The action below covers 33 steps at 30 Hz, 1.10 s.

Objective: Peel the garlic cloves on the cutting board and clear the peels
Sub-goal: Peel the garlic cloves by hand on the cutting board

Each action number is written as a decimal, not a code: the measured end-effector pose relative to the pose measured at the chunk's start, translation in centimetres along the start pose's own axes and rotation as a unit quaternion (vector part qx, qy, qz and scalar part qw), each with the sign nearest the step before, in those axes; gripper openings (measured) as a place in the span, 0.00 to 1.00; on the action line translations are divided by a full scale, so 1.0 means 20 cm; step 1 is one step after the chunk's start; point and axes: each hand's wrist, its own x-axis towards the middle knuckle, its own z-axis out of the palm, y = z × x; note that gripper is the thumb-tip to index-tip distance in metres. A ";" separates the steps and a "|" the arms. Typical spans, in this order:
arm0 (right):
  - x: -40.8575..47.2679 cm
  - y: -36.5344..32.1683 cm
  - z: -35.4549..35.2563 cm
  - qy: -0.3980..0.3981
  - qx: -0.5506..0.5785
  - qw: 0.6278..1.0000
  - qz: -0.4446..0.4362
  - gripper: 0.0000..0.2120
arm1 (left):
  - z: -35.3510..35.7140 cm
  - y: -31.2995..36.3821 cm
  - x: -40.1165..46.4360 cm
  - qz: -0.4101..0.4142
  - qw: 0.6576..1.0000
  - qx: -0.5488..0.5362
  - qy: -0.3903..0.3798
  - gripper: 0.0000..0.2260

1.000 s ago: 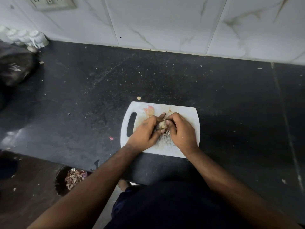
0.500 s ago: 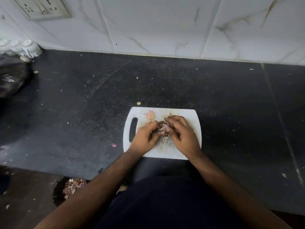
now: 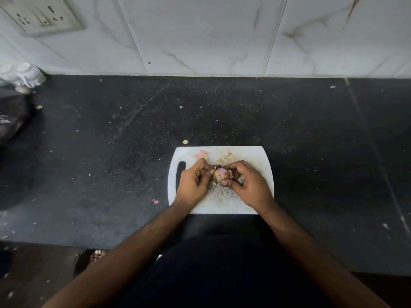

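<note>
A white cutting board (image 3: 262,156) with a handle slot on its left lies on the black counter. Over its middle both hands hold a garlic piece (image 3: 221,175), tan with a pink patch of skin. My left hand (image 3: 194,182) pinches it from the left with curled fingers. My right hand (image 3: 249,184) grips it from the right, thumb under it. Pinkish and pale peels (image 3: 202,154) lie at the board's far edge, with more pale peel (image 3: 225,157) beside them.
Peel scraps lie on the black counter (image 3: 111,152), one (image 3: 185,141) behind the board and a pink one (image 3: 155,201) to its left. A dark bin holding peels (image 3: 96,255) stands below the counter edge. White containers (image 3: 24,72) and a dark bag (image 3: 11,121) sit far left.
The hands have turned and parted slightly, so the garlic piece with its pink skin now shows between the fingertips. The camera view has tilted up a little.
</note>
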 end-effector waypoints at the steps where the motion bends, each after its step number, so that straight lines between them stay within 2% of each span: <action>1: 0.00 0.00 0.00 0.005 -0.001 1.000 -0.005 0.17 | 0.01 0.01 0.00 -0.005 1.000 -0.003 0.003 0.08; 4: -0.01 -0.02 0.00 0.017 -0.018 1.000 -0.019 0.13 | 0.02 0.03 -0.02 0.040 0.997 0.056 0.020 0.15; 7: -0.02 -0.02 0.00 0.036 -0.029 0.999 -0.028 0.11 | 0.01 0.05 -0.04 0.117 0.984 0.125 -0.047 0.21; 9: -0.02 -0.02 -0.01 0.046 -0.022 0.998 -0.026 0.09 | 0.02 0.05 -0.03 0.134 0.974 0.160 -0.092 0.25; 11: -0.02 -0.02 -0.02 0.055 -0.017 0.998 -0.029 0.07 | 0.04 0.04 -0.02 0.133 0.971 0.176 -0.094 0.28; 15: -0.02 -0.02 -0.03 0.051 -0.010 0.997 -0.051 0.03 | 0.05 0.04 -0.02 0.133 0.974 0.164 -0.081 0.23; 18: -0.04 -0.02 -0.03 0.050 -0.018 0.995 -0.080 0.11 | 0.05 0.04 -0.04 0.105 0.987 0.089 -0.080 0.19; 21: -0.06 -0.01 -0.02 0.052 -0.032 0.991 -0.117 0.12 | 0.04 0.05 -0.04 0.104 0.988 0.093 -0.065 0.15; 27: -0.08 0.02 0.00 0.055 -0.042 0.990 -0.124 0.13 | 0.03 0.04 -0.03 0.106 0.985 0.108 -0.077 0.16; 33: -0.10 0.02 0.03 0.090 -0.071 0.988 -0.104 0.14 | 0.04 0.04 -0.03 0.121 0.979 0.145 -0.073 0.19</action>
